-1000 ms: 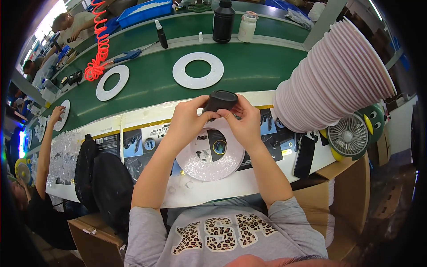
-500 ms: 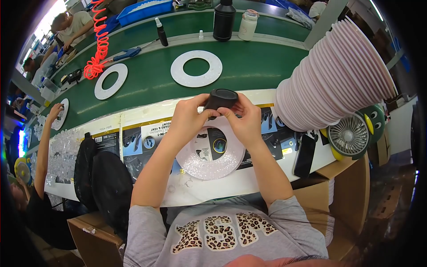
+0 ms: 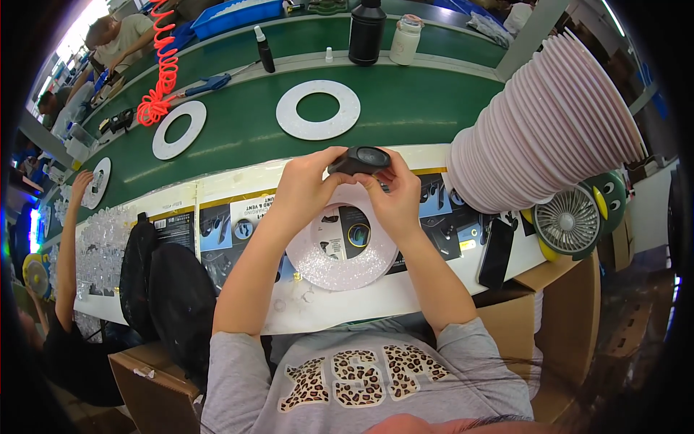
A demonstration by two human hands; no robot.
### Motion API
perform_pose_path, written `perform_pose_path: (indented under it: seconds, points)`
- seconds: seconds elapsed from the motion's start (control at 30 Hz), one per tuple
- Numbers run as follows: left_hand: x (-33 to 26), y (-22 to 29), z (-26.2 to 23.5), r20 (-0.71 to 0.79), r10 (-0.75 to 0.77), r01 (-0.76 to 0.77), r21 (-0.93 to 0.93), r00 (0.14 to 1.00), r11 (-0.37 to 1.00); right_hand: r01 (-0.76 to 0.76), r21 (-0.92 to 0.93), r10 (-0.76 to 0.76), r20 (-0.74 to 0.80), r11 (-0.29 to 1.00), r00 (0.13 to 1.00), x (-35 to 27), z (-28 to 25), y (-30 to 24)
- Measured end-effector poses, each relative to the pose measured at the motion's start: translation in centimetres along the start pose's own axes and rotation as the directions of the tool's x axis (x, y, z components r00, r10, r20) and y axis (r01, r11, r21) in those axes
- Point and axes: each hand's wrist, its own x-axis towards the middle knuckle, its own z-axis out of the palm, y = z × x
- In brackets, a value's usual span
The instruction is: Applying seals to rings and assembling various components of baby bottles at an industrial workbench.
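Between my two hands is a small black oval object with a smooth, slightly dished face (image 3: pixel 366 158); its kind does not show. My left hand (image 3: pixel 311 182) grips its left end, and my right hand (image 3: pixel 395 186) holds the right end, with both thumbs meeting below it. Under my wrists a white glittery ring (image 3: pixel 340 270) lies flat on the printed board (image 3: pixel 253 296). Through the ring's hole the board's printed pictures show. My fingertips behind the black object are partly hidden.
At right leans a tall stack of white rings (image 3: pixel 535 130), beside a small fan (image 3: pixel 567 220) and a phone (image 3: pixel 496 253). More rings (image 3: pixel 318 110) lie on the green belt (image 3: pixel 238 137). Black sleeves (image 3: pixel 181 304) and clear plastic pieces (image 3: pixel 106 249) are at left, near a co-worker's arm (image 3: pixel 70 246).
The black object has tipped a little and shifted slightly left in my hands. At the far left, the co-worker's hand has drawn back from a ring on the belt.
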Motion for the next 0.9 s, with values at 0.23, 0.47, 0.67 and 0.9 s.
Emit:
perform_pose_path:
  seconds: [0.23,0.47,0.67,0.9]
  points:
    - [0.0,-1.1,0.4,-0.051,0.065,-0.062,0.067,0.997,0.996,-0.005,0.002,0.005,0.007,1.0,1.0,-0.1,0.2,0.4]
    - [-0.1,-1.2,0.5,-0.055,0.058,-0.055,0.054,0.997,0.997,0.0,-0.004,0.0,0.012,1.0,1.0,-0.1,0.3,0.5]
    - [0.0,-1.7,0.7,-0.062,0.06,-0.055,0.089,0.996,0.995,-0.016,0.005,0.016,0.018,1.0,1.0,0.0,0.3,0.6]
    - [0.0,-1.3,0.5,-0.036,0.027,-0.025,0.045,0.999,0.999,-0.027,-0.008,0.027,0.014,1.0,1.0,0.0,0.2,0.5]
